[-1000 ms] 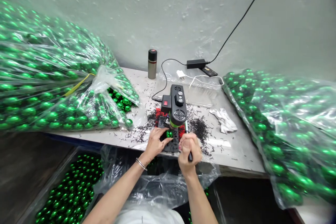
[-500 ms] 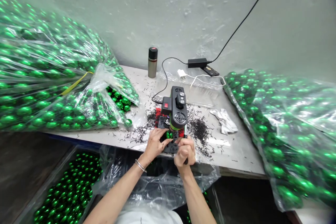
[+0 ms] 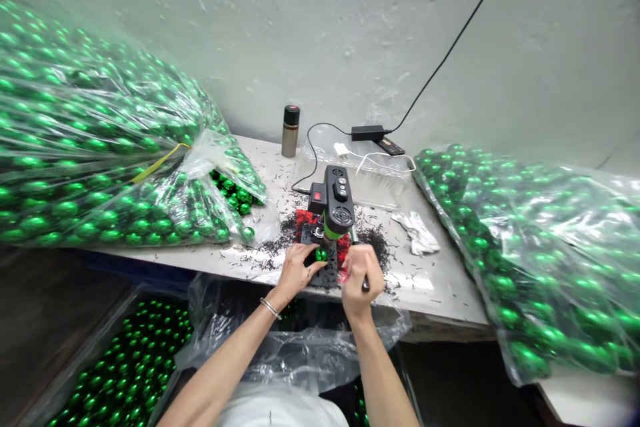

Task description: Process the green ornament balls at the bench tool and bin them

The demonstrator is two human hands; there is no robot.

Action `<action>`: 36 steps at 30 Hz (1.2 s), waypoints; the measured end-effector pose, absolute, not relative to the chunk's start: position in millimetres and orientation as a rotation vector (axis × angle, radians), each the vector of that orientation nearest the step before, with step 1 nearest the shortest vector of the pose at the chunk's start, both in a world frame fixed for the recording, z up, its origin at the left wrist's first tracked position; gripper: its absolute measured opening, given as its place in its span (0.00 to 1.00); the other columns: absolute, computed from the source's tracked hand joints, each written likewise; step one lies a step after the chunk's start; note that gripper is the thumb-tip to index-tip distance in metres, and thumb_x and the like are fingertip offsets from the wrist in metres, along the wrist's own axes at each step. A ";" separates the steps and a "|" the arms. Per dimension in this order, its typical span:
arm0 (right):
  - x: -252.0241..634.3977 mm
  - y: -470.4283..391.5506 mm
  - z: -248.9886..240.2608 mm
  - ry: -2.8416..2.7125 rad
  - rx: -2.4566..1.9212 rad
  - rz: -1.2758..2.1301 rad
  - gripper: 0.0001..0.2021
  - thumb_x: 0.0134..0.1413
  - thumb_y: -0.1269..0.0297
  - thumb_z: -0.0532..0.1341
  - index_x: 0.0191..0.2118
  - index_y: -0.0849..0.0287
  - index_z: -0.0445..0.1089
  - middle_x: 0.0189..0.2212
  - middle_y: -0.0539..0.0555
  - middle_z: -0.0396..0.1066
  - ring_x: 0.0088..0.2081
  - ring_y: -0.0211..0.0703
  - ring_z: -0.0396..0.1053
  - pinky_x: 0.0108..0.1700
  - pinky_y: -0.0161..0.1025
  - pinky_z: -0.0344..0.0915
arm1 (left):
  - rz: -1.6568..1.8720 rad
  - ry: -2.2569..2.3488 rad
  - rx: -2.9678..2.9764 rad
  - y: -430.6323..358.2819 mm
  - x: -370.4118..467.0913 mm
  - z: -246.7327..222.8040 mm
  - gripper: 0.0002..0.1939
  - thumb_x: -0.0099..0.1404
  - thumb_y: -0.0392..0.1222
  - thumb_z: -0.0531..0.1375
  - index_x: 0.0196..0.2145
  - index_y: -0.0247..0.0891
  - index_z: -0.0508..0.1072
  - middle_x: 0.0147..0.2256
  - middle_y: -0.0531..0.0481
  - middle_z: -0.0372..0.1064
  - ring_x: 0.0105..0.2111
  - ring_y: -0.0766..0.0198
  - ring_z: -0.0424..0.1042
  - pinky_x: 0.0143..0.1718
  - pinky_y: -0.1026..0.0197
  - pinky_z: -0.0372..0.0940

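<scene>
A shiny green ball (image 3: 321, 255) sits on the dark base (image 3: 328, 273) of a small black bench drill press (image 3: 339, 197). My left hand (image 3: 295, 270) pinches the ball between thumb and fingers, just below the machine's green collar (image 3: 334, 232). To the right, my right hand (image 3: 361, 280) is closed in a fist around the press's lever; the black end of its handle (image 3: 365, 285) sticks out below the fingers. Red material (image 3: 343, 248) shows under the base, and black shavings (image 3: 376, 244) lie around it. The drill tip is too small to make out.
Large clear bags of green balls stand left (image 3: 100, 147) and right (image 3: 520, 247). More balls fill a lined bin (image 3: 130, 360) below the table (image 3: 450, 287). Behind the press are a flask (image 3: 291, 132), a power adapter (image 3: 369, 133) and clear plastic trays (image 3: 380, 187). A white glove (image 3: 418, 233) lies to the right.
My right hand has moved a little right and rolled over with the lever handle. My left hand still holds the ball in place. The whole view has shifted slightly.
</scene>
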State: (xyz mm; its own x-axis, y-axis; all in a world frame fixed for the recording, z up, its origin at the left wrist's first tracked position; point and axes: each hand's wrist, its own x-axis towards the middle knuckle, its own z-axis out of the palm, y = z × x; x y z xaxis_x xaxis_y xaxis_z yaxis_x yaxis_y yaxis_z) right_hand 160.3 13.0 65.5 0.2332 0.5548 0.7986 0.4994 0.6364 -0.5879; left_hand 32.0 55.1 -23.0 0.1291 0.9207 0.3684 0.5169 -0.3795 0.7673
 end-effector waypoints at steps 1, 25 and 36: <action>159.5 12.2 76.4 -1.378 -1.001 0.109 0.15 0.66 0.68 0.49 0.25 0.56 0.59 0.24 0.49 0.61 0.27 0.37 0.61 0.30 0.37 0.58 | 1.185 1.378 1.950 50.9 30.7 -22.5 0.17 0.61 0.47 0.67 0.47 0.40 0.77 0.41 0.42 0.77 0.44 0.51 0.73 0.50 0.48 0.66; 157.2 11.0 69.4 -1.393 -0.912 0.085 0.15 0.63 0.75 0.52 0.23 0.57 0.58 0.24 0.48 0.61 0.26 0.35 0.61 0.29 0.36 0.57 | 0.857 1.955 1.932 159.8 -97.3 23.0 0.02 0.65 0.32 0.59 0.34 0.30 0.71 0.33 0.39 0.70 0.45 0.46 0.70 0.49 0.50 0.61; 157.4 9.0 67.7 -1.422 -0.924 0.069 0.16 0.63 0.76 0.51 0.23 0.57 0.59 0.24 0.48 0.61 0.27 0.36 0.62 0.30 0.36 0.58 | 1.092 1.110 1.301 105.3 -70.2 30.8 0.25 0.58 0.49 0.68 0.51 0.40 0.69 0.41 0.48 0.72 0.36 0.64 0.74 0.38 0.62 0.69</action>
